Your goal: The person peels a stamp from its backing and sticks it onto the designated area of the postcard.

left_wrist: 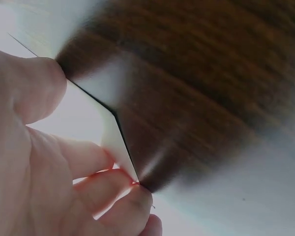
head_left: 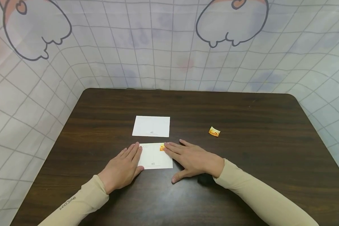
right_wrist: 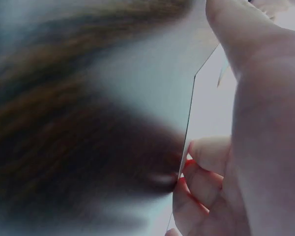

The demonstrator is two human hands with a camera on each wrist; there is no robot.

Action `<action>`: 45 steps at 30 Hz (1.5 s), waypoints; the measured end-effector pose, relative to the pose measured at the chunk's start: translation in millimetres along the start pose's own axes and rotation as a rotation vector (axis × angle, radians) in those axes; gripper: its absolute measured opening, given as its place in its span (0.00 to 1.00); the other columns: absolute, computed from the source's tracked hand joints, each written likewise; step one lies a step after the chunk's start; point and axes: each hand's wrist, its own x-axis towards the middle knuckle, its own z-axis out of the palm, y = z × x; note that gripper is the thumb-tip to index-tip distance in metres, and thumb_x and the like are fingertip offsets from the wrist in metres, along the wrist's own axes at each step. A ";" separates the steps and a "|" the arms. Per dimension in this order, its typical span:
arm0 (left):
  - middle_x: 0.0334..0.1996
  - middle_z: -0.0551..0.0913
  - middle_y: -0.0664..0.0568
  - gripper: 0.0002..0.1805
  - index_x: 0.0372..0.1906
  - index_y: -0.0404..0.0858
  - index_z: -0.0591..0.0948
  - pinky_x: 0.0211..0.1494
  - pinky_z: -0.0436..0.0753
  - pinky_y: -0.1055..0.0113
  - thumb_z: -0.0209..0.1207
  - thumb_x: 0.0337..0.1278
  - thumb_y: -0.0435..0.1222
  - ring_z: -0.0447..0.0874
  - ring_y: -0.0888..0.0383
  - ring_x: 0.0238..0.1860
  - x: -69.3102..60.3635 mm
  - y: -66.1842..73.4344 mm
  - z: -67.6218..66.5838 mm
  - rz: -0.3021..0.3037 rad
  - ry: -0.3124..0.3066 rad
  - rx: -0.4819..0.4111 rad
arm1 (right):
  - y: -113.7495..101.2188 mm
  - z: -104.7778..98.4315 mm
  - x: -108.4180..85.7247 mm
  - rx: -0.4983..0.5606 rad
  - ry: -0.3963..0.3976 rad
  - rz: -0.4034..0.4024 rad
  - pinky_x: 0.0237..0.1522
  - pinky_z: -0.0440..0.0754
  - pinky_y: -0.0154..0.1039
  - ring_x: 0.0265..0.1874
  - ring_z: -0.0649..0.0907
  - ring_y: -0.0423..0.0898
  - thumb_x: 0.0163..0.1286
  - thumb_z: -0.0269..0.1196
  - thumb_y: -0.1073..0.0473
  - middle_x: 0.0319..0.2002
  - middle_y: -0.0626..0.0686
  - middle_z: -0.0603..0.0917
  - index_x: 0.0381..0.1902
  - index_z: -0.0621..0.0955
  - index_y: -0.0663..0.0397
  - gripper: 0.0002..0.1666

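Observation:
A white card (head_left: 154,158), perhaps a postcard or envelope, lies flat on the table with faint printing along its lower part. Near its upper right corner is a small orange-and-yellow stamp-like piece (head_left: 161,147). My left hand (head_left: 121,171) rests along the card's left edge, fingers extended. From the right, my right hand (head_left: 196,160) touches the stamp-like piece with its fingertips; its thumb is spread onto the table off the card's right edge. In the left wrist view, the fingers and thumb lie at the card's edge (left_wrist: 88,115). The fingertips partly cover the stamp-like piece.
A second white card (head_left: 151,126) lies just behind the first. Farther right is a loose, slightly curled orange-and-yellow piece (head_left: 214,131). All are on a dark wooden table (head_left: 251,157), with a white grid-patterned cloth (head_left: 164,56) around its back and sides.

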 end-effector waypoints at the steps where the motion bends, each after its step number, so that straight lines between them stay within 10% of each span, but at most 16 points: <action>1: 0.77 0.66 0.32 0.37 0.75 0.26 0.67 0.78 0.72 0.45 0.55 0.75 0.49 0.68 0.38 0.78 -0.2 -0.3 -0.5 -0.003 -0.007 -0.003 | 0.2 -0.3 -0.2 0.003 -0.004 0.002 0.87 0.46 0.54 0.86 0.51 0.44 0.61 0.58 0.17 0.86 0.46 0.45 0.85 0.50 0.46 0.67; 26: 0.80 0.61 0.33 0.38 0.77 0.26 0.64 0.80 0.68 0.43 0.54 0.77 0.49 0.61 0.38 0.81 0.8 -4.9 -0.4 -0.001 -0.044 -0.097 | 2.6 -7.7 -12.2 0.009 0.017 0.032 0.86 0.47 0.57 0.85 0.54 0.46 0.64 0.58 0.19 0.85 0.50 0.52 0.83 0.56 0.50 0.63; 45: 0.81 0.59 0.33 0.39 0.77 0.26 0.62 0.81 0.66 0.42 0.54 0.76 0.49 0.59 0.38 0.82 0.8 -6.8 2.6 -0.018 -0.038 -0.146 | 42.6 -19.2 -55.1 0.164 0.484 0.149 0.79 0.67 0.58 0.80 0.67 0.56 0.71 0.66 0.37 0.80 0.57 0.65 0.80 0.64 0.56 0.50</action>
